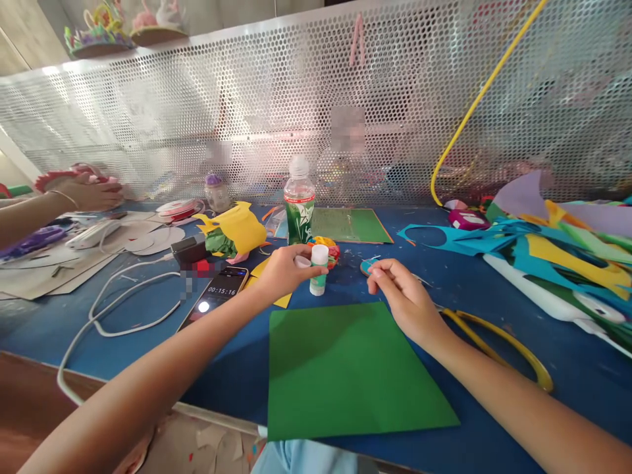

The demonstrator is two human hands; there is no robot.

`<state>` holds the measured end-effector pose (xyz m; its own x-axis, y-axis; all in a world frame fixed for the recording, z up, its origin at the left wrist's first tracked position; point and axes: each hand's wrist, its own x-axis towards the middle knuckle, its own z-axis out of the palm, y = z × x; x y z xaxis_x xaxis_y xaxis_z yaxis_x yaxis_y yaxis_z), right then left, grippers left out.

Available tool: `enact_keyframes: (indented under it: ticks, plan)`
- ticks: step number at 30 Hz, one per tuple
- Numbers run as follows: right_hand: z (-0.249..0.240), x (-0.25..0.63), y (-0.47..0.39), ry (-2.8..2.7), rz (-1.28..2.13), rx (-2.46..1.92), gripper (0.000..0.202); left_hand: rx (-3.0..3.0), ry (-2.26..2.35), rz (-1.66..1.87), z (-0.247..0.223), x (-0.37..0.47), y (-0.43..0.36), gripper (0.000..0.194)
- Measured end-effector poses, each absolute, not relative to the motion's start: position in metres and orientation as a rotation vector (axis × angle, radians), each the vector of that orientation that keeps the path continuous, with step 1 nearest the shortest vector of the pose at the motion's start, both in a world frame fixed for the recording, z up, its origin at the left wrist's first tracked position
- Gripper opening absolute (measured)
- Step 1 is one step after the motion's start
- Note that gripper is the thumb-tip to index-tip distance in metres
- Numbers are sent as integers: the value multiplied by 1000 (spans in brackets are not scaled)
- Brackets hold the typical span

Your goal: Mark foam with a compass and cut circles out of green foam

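Note:
A white-and-green glue stick [318, 275] stands upright in the grasp of my left hand [286, 271]; a round pale cap [302, 262] shows between the fingers too. My right hand [402, 289] is closed in a pinch at a small round blue paper piece [368, 264], just beyond the sheet. In front of me lies a green sheet of paper [355, 375], its lower edge at the table's near side. Yellow-handled scissors [523, 355] rest under my right forearm, their blades partly hidden by it.
A green-labelled bottle [299, 210] stands behind the glue stick. On the left are a phone [217, 293], a white cable [99, 329] and crumpled yellow paper [241, 227]. Coloured paper scraps [557, 257] pile up at right. Another person's hand [93, 191] is far left.

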<state>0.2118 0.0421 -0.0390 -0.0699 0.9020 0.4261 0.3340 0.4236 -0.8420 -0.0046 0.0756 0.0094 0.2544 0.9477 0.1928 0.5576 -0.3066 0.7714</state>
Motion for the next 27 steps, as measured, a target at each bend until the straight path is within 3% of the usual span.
enact_keyframes:
  ticks: [6, 11, 17, 27]
  plan:
    - [-41, 213, 43, -1687, 649, -1112, 21, 1978, 1380, 888, 7, -13, 73, 42]
    - [-33, 214, 37, -1747, 504, -1138, 18, 1969, 1305, 1081, 15, -23, 51, 39]
    - [-22, 215, 26, -1816, 323, -1033, 10, 2285, 750, 995, 5, -8, 21, 41]
    - [-17, 208, 3, -1877, 197, -925, 13, 1667, 719, 898, -23, -6, 25, 29]
